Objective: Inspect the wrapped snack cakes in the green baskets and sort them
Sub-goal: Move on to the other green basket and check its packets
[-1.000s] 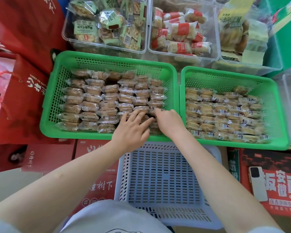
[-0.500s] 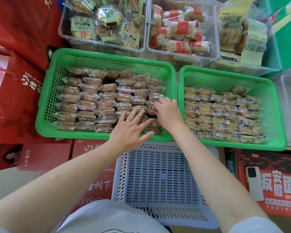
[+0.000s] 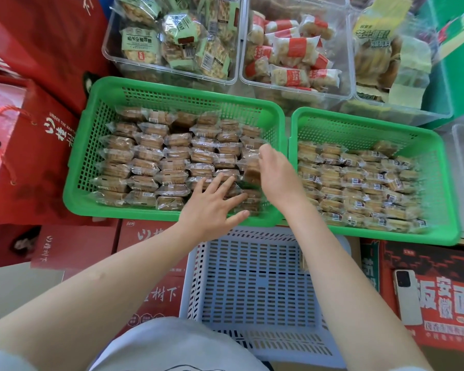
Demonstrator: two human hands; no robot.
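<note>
Red cartons and clear snack bins crowd the stall. The right hand (image 3: pixel 275 178) pinches one snack cake (image 3: pixel 251 167) lifted above the left green basket (image 3: pixel 156 212); the left hand (image 3: pixel 212 203) lies flat, fingers spread, on neighbouring cakes. Slick wrap could slip. The blue basket (image 3: pixel 198 290) below offers room.

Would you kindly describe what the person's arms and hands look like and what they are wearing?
Both forearms are bare, with no gloves, rings, watch or bracelet visible on the left hand or the right hand. Pale short sleeve edges show at the bottom corners of the picture, and a light grey garment with a dark printed outline fills the lower middle.
</note>
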